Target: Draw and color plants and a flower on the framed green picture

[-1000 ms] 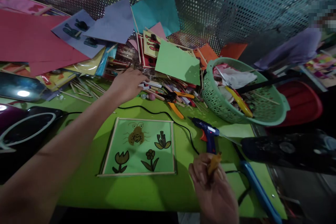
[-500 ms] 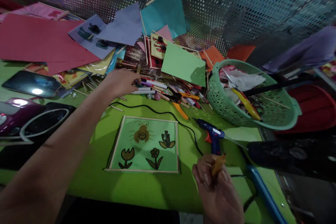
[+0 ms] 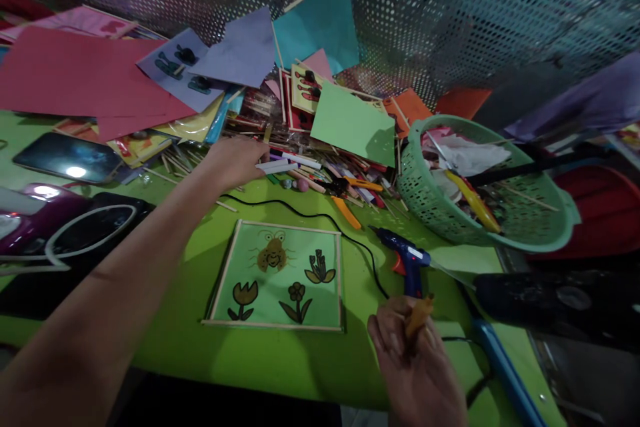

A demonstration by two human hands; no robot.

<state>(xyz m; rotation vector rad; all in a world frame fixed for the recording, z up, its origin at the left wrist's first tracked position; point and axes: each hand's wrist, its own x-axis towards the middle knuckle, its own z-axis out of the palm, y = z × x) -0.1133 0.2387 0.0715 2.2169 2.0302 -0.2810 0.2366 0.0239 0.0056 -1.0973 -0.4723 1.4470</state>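
My left hand (image 3: 240, 161) reaches into the pile of pens and sticks, its fingers closed around the end of a white marker (image 3: 277, 165). Low at the right, my right hand (image 3: 407, 340) pinches a small brownish-yellow piece (image 3: 419, 315) between thumb and fingers. Between my hands lies a green picture (image 3: 280, 300) edged with thin wooden sticks, showing a bug and several plants. A blue glue gun (image 3: 411, 260) rests just beyond my right hand. Orange-handled pliers (image 3: 346, 212) lie near the markers.
A green basket (image 3: 445, 213) with scraps and a yellow tool stands at the right. Coloured sheets (image 3: 90, 77) are heaped along the back against a perforated metal panel. A phone (image 3: 65, 159) and a purple object (image 3: 37, 213) are at the left. A black cable crosses the table.
The white marker by my left hand has tilted, its near end now at my fingertips. The whole view has shifted slightly; my right hand still holds the brownish piece.
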